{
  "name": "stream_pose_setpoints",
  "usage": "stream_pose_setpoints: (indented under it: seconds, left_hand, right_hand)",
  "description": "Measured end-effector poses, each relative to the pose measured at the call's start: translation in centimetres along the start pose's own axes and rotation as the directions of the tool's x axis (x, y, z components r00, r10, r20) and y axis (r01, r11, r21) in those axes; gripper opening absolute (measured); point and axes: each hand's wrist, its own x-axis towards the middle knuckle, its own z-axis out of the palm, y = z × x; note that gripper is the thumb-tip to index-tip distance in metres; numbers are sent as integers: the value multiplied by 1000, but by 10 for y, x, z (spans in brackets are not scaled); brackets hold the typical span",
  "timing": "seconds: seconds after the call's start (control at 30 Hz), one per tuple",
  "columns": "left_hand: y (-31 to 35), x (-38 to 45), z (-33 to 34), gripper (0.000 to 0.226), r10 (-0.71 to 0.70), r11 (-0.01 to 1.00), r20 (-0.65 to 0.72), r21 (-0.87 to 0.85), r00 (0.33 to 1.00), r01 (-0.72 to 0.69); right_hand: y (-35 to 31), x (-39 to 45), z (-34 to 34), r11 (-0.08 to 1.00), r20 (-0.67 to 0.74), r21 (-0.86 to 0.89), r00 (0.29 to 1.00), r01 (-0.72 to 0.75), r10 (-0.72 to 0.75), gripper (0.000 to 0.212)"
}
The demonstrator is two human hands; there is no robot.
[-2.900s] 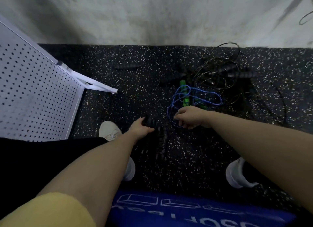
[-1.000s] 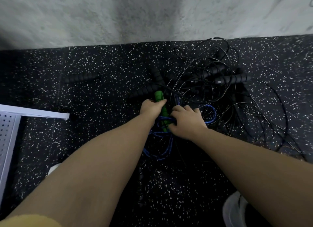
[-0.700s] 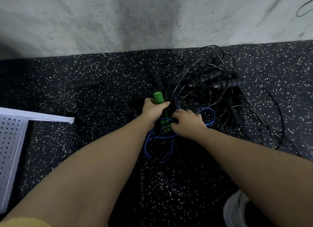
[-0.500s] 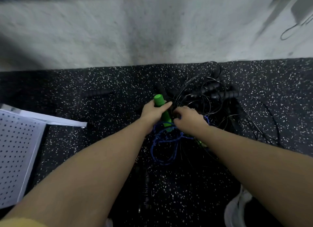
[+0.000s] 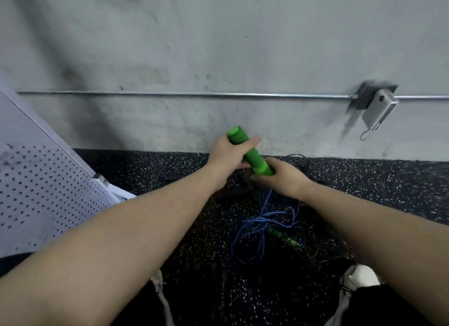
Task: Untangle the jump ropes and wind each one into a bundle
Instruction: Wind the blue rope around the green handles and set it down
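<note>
Wall [image 5: 218, 58] close ahead, perforated panel [image 5: 43, 194] left, open floor [image 5: 388, 184] right.

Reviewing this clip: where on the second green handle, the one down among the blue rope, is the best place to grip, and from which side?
Judging by its pose, grip the second green handle across mid-shaft from above; it lies flat, with blue rope crowding its upper-left end.

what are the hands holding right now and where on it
Both hold the green handle of the blue jump rope: left hand grips its upper part, right hand its lower end, where the rope comes out.
</note>
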Motion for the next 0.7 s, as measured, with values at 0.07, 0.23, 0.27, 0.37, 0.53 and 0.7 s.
stream_pose_setpoints:
  seconds: [0.07,0.23,0.27,0.37,0.53,0.7]
  left_hand:
    - [20,-14,-6,23,8,998,-9,-67,1000,-9]
    - [52,-36,-32,37,44,974,-70,-219,997,-59]
    - [56,-40,-37,42,77,989,-99,-122,992,-89]
    - [60,-48,-50,39,284,900,-62,363,957,-243]
    - [69,-71,-46,54,276,469,331,773,902,-427]
    - [70,-66,-20,44,300,54,359,919,884,-391]
  right_hand:
    - [-14,-14,-16,999,-7,17,999,44,-43,30]
    - [-47,-44,-57,987,-27,15,987,160,-159,41]
    - [-54,-49,-64,984,-14,0,984,177,-177,41]
    - [-69,-60,-85,968,40,-88,972,235,-232,42]
    - [-76,-59,-105,946,29,-159,959,284,-283,42]
    - [-58,-46,-103,950,-71,54,950,307,-303,47]
